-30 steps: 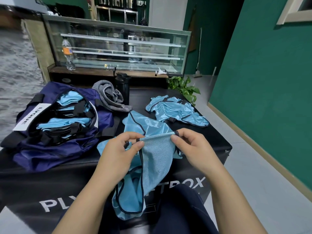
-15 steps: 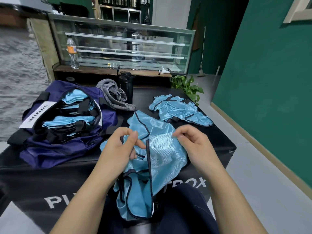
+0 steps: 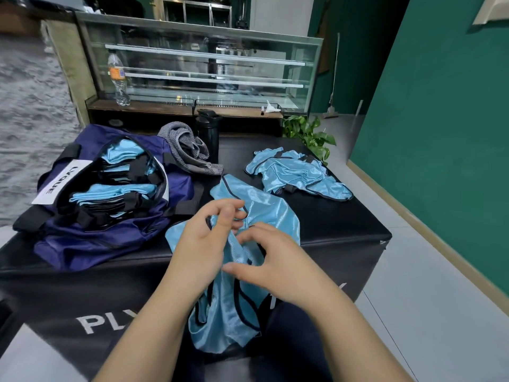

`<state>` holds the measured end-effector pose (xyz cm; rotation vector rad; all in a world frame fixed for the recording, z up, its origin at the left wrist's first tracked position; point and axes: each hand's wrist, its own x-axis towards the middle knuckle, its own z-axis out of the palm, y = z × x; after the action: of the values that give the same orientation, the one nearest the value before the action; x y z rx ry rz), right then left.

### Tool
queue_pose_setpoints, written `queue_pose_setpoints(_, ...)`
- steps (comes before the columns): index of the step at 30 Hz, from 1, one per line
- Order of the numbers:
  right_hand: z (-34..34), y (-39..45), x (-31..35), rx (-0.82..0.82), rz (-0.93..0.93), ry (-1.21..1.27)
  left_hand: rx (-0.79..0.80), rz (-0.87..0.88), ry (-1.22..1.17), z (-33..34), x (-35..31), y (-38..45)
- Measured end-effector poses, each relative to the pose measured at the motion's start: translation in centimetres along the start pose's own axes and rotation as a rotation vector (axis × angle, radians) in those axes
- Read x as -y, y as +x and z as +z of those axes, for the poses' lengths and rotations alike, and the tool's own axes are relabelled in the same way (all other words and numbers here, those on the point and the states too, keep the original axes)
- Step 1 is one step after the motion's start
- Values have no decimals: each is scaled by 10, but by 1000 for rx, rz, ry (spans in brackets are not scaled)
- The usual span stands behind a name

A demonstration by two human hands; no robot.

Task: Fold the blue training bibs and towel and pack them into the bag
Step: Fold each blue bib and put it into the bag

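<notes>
A light blue training bib (image 3: 264, 213) with dark trim drapes over the front edge of the black box (image 3: 344, 232) and hangs toward my lap. My left hand (image 3: 203, 241) pinches its cloth near the trim. Close beside it, my right hand (image 3: 275, 260) curls its fingers into the same bib. A second bib (image 3: 294, 175) lies crumpled at the back right. The navy bag (image 3: 91, 244) stands open at the left, with folded blue bibs (image 3: 115, 191) stacked inside. A grey towel (image 3: 187, 150) lies bunched behind the bag.
A black bottle (image 3: 209, 136) stands next to the towel. Behind the box is a glass display case (image 3: 203, 64) with a plastic water bottle (image 3: 118, 78) on its ledge. A potted plant (image 3: 311, 133) is at the back right, and a green wall (image 3: 440, 133) runs along the right.
The hands, first holding a bib edge stretched between them, have come together at the middle. The bib is now bunched between them, and its lower part hangs lower.
</notes>
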<state>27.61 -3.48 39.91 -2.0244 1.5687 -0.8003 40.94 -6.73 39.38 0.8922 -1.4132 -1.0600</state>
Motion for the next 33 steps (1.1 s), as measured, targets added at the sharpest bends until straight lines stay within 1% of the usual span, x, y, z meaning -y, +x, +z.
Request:
queue_pose_setpoints(3, -2, 1, -4, -68, -19, 4, 36, 29, 113, -8, -2, 0)
queue_pose_setpoints(6, -12, -1, -8, -113, 7, 92, 74, 36, 258, -21, -2, 4)
queue_pose_setpoints(9, -20, -2, -14, -121, 55, 160, 97, 36, 302, -30, 5, 9)
queue_pose_setpoints(13, -25, -3, -24, -145, 109, 234, 100, 20, 258, -33, 5, 10)
queue_pose_setpoints(15, -26, -3, -25, -179, 110, 241, 171, 0, 182, -33, 1, 6)
queue_pose_setpoints(18, -22, -2, -25, -299, 128, 268, 291, -70, -26, -28, -6, 0)
queue_pose_setpoints(20, -20, 1, -27, -357, 165, 272, 367, -93, -76, -23, -11, -4)
queue_pose_setpoints(23, -20, 3, -30, -424, 219, 300, 479, -137, -80, -21, -12, -6)
queue_pose_setpoints(24, -22, 2, -29, -454, 224, 334, 489, -139, -57, -20, -12, -6)
queue_pose_setpoints(25, -24, 2, -29, -480, 221, 369, 467, -119, -7, -18, -11, -6)
queue_pose_setpoints(27, -28, -1, -27, -485, 175, 401, 373, -66, 141, -11, -11, -6)
queue_pose_setpoints(28, -29, -2, -25, -455, 143, 416, 333, -21, 246, -7, -11, -6)
queue_pose_setpoints(30, -28, -3, -22, -342, 90, 482, 298, 121, 453, 0, -11, -7)
queue_pose_setpoints(31, -26, -3, -22, -287, 76, 498, 287, 183, 521, 2, -8, -6)
queue_pose_setpoints(33, -23, -3, -21, -216, 65, 490, 267, 230, 575, 3, -4, -4)
